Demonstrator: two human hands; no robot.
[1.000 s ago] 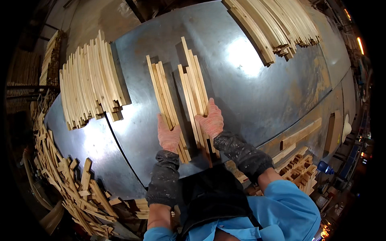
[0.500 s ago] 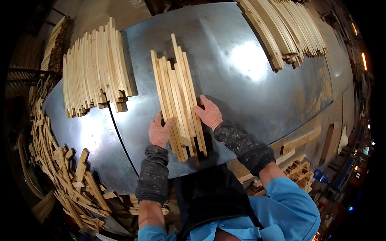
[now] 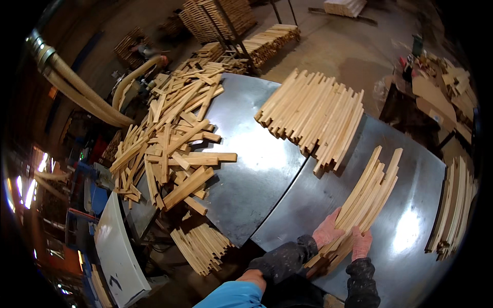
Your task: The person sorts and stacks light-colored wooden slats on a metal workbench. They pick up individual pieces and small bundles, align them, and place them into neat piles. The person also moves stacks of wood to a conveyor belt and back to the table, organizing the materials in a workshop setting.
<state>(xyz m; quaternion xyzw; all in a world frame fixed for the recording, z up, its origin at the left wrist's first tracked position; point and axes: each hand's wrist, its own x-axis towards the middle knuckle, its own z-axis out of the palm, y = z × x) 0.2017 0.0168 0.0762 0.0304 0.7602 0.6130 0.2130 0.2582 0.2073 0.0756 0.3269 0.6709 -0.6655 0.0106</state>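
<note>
A bundle of several pale wooden strips [image 3: 365,191] lies lengthwise in front of me on the metal-topped table [image 3: 328,197], its far ends uneven. My left hand [image 3: 327,230], in a pinkish knit glove, grips the bundle's left side near its lower part. Against the right side, my right hand [image 3: 361,243], gloved alike, is closed on the strips with its fingers bent. The near ends run down between my dark sleeve covers, and the undersides of both hands are hidden.
Beyond the bundle lies a wide row of strips [image 3: 314,113]. Loose offcuts [image 3: 169,138] are heaped at the table's left end, above another stack [image 3: 201,246]. More strips [image 3: 452,210] lie at the far right. A ribbed hose [image 3: 84,92] hangs at upper left.
My view has swung left, bringing the offcut heap and hose into sight. Both hands stay at the bundle's sides, and the right fingers, stretched out before, are now bent against it.
</note>
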